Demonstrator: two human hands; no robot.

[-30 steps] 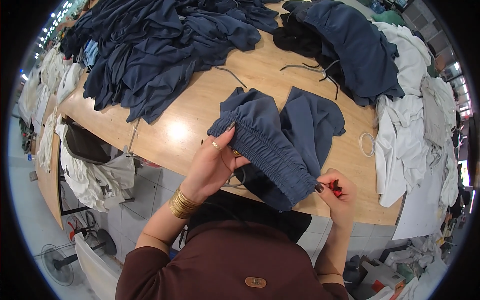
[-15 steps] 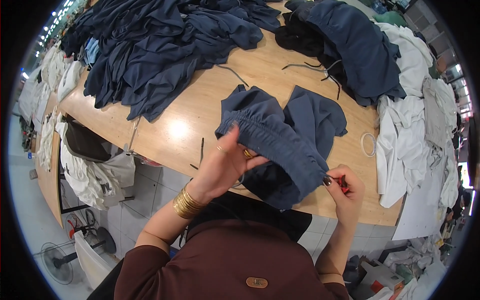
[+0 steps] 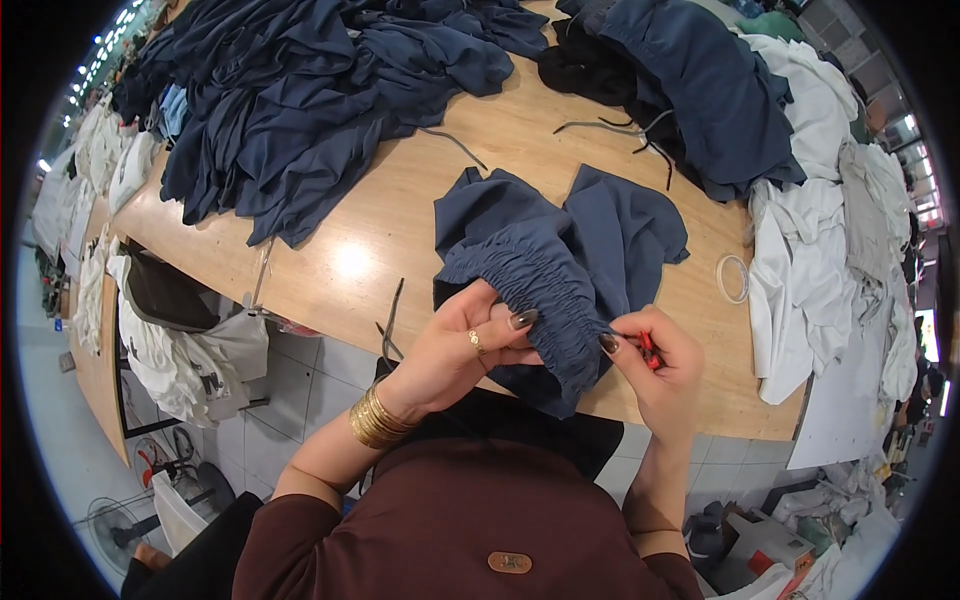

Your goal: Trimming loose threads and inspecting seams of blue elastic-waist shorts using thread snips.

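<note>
A pair of dark blue shorts (image 3: 535, 222) with a gathered elastic waistband lies at the table's near edge, its legs spread away from me. My left hand (image 3: 478, 338) grips the near side of the waistband, thumb on top and the other fingers partly hidden underneath. At the band's right end, my right hand (image 3: 660, 365) pinches the cloth between thumb and fingertip. Tucked inside that same hand is a small red tool (image 3: 648, 350); its kind is mostly hidden by the fingers. The waistband bunches into folds between the two hands.
A large heap of dark blue garments (image 3: 290, 110) covers the far left of the wooden table (image 3: 345, 225). More blue garments (image 3: 700, 100) and white cloth (image 3: 795, 280) lie to the right, near a tape roll (image 3: 733, 279). Loose dark cords (image 3: 395, 315) rest about; a fan (image 3: 115, 525) stands lower left.
My left hand has closed from a spread pose onto the waistband and moved right. My right hand has shifted left, and the band between them has gone from stretched to bunched.
</note>
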